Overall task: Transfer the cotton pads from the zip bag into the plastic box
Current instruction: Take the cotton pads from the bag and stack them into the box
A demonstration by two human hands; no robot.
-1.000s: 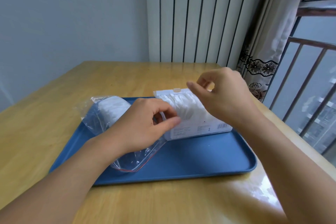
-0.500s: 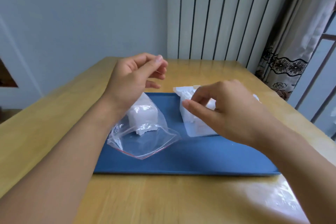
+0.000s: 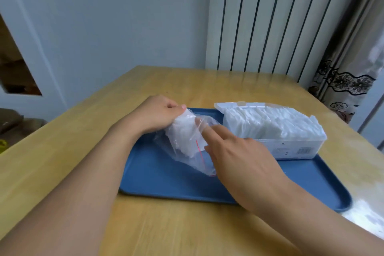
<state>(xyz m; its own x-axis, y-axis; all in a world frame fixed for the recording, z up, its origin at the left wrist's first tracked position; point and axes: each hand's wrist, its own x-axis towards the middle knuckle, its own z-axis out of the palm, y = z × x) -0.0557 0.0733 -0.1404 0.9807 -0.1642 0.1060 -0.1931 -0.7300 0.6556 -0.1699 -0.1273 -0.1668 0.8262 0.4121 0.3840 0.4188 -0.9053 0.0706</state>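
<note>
left hand (image 3: pixel 158 115) grips closed end of zip bag (image 3: pixel 187 141), fingers curled round it, bag lifted over blue tray (image 3: pixel 166 181); few cotton pads (image 3: pixel 182 133) left inside; right hand (image 3: pixel 234 154) fingers straight, reaching into bag mouth, holding nothing seen; plastic box (image 3: pixel 291 145) on tray's right, lid open, packed with pads; tray on wooden table (image 3: pixel 145 224)

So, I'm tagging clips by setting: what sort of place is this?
Most likely a room in a home: a wooden table set in a corner, a white radiator on the wall, and a lace-patterned curtain at the right.
</note>
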